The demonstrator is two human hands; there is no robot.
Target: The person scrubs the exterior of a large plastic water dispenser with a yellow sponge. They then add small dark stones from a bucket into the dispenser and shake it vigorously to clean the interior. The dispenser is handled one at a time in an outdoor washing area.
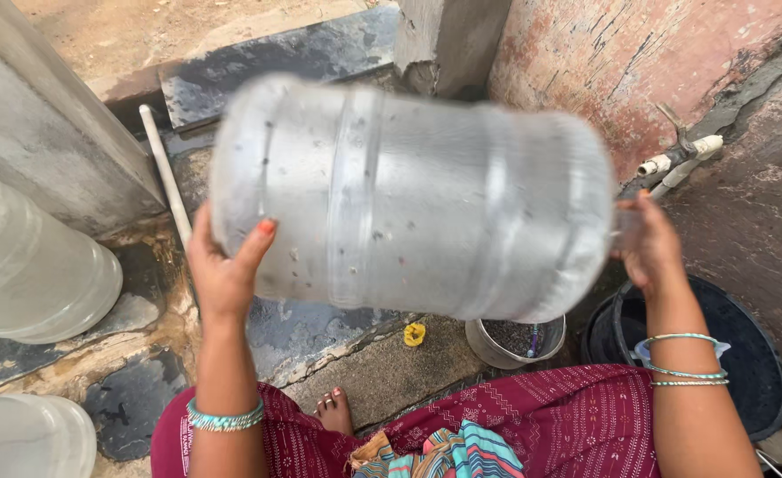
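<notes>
The jug (413,195) lies sideways between both hands, above the small bucket (515,341), tub (745,354) at right

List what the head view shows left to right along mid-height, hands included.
Clear jug lying at the left edge → left hand → big clear jug held sideways → right hand → dark tub.
</notes>
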